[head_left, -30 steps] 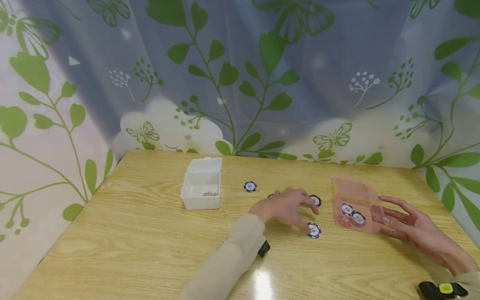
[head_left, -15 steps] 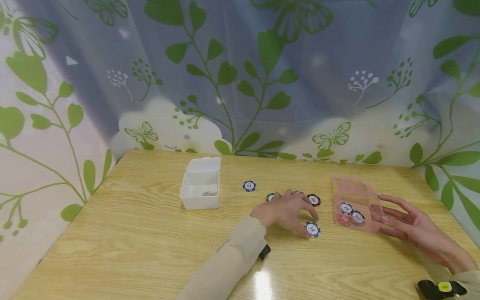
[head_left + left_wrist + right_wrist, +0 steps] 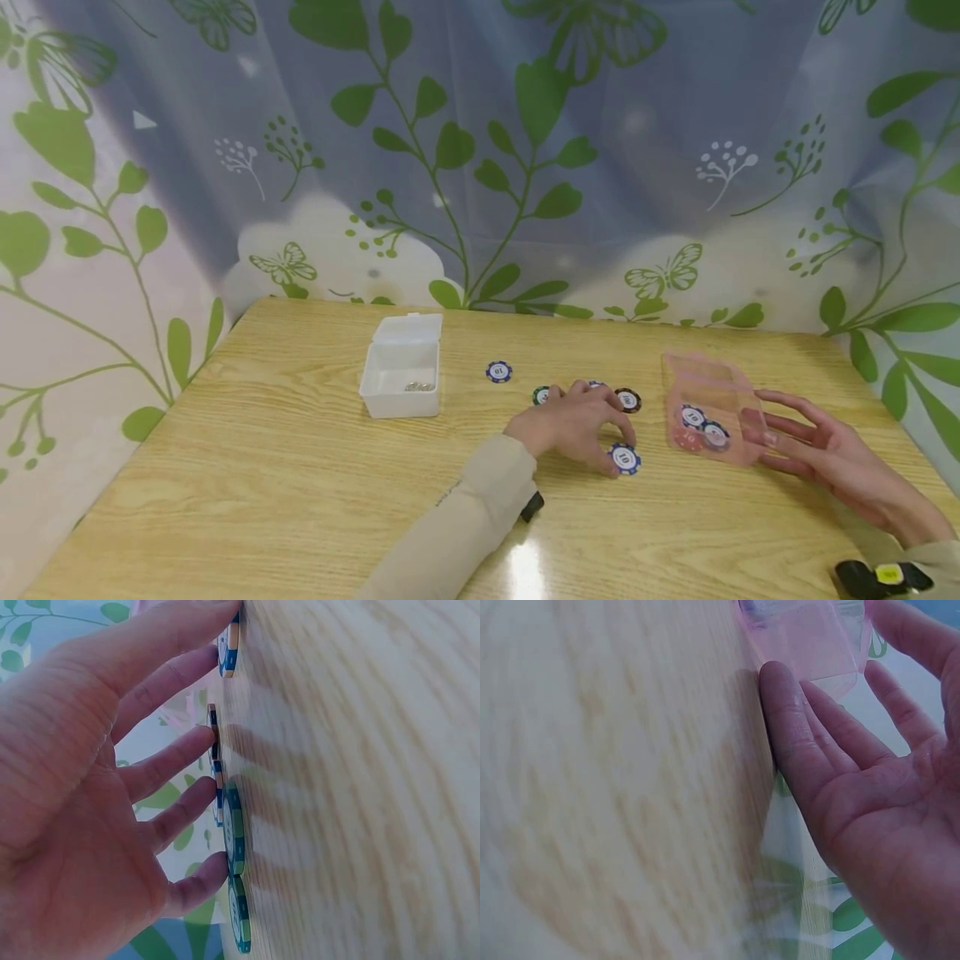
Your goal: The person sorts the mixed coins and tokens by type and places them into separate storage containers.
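My left hand (image 3: 577, 425) pinches a blue-and-white poker chip (image 3: 625, 458) marked 10 at its edge, between thumb and index finger. Its other fingers reach down over more chips: a black chip (image 3: 628, 401), a partly hidden blue one (image 3: 597, 385), and green chips (image 3: 235, 829), with one green chip (image 3: 541, 395) peeking out behind the hand in the head view. My right hand (image 3: 840, 458) holds the right end of a translucent pink box (image 3: 720, 379), its lid standing open. Several chips lie inside the box, blue (image 3: 693, 417) and red among them.
A white box (image 3: 401, 406) with its lid raised stands left of the chips, holding small metallic pieces (image 3: 420, 387). Between it and the left hand lies a separate blue chip (image 3: 498, 372). A printed cloth (image 3: 465, 167) hangs behind the wooden table (image 3: 262, 467).
The left index finger has closed down onto the far edge of the blue chip, which has shifted slightly in the view. The right hand and the pink box stay put.
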Motion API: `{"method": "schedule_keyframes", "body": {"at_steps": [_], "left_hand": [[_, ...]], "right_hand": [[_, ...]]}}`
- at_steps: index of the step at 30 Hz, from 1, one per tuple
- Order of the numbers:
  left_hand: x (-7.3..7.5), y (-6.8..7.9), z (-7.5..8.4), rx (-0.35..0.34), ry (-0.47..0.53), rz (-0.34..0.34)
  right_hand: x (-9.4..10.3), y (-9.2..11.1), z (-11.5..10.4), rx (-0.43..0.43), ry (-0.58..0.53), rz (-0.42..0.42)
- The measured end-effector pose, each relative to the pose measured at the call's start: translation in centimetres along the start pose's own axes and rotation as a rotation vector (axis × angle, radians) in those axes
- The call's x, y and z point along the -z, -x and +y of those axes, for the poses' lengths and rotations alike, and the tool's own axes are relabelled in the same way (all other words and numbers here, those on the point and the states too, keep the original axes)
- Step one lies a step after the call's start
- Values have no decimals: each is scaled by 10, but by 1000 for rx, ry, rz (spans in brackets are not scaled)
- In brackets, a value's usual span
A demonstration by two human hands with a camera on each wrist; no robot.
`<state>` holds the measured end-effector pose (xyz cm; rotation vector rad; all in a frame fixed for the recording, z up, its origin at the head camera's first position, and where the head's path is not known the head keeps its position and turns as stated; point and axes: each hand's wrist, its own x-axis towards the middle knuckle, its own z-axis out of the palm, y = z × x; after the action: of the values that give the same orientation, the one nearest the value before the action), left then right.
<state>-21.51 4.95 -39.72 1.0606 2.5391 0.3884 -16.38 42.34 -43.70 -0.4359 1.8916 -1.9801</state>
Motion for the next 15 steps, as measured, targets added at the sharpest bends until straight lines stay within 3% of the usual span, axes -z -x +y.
{"method": "schedule_keyframes", "body": {"at_steps": [8,15], "left_hand": [[0,-1,1,7,0,0],[0,-2,2,28,71,5]], "right_hand": [[-1,1,-1,-3,5,16],[-1,1,-1,-14,27,32]]}}
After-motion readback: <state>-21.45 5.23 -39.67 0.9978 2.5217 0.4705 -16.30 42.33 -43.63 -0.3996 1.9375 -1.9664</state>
